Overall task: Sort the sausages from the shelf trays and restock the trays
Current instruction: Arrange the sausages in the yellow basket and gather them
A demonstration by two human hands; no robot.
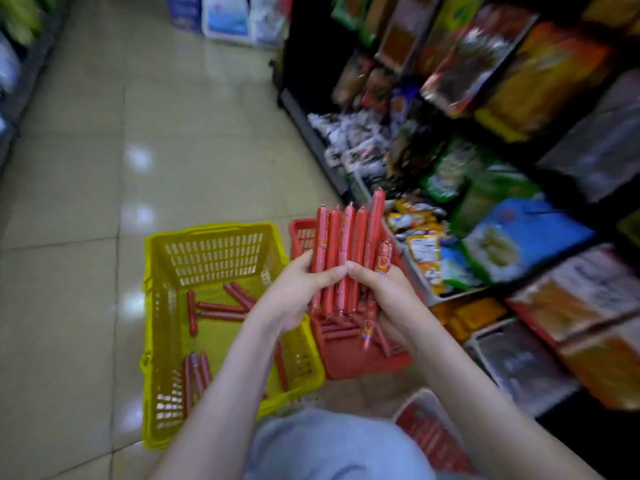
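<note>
The tiled floor runs beside shelves full of blurry snack bags on the right. A yellow basket sits on the floor, with loose sausages lying flat in the middle and by its left wall. A red basket stands just beside its right side. A white tray of red sticks shows near the bottom edge. The left hand and right hand both curl around one bunch of long red sausages, held upright above the red basket, thumbs almost touching. A short sausage with an orange label sticks up by the right fingers.
</note>
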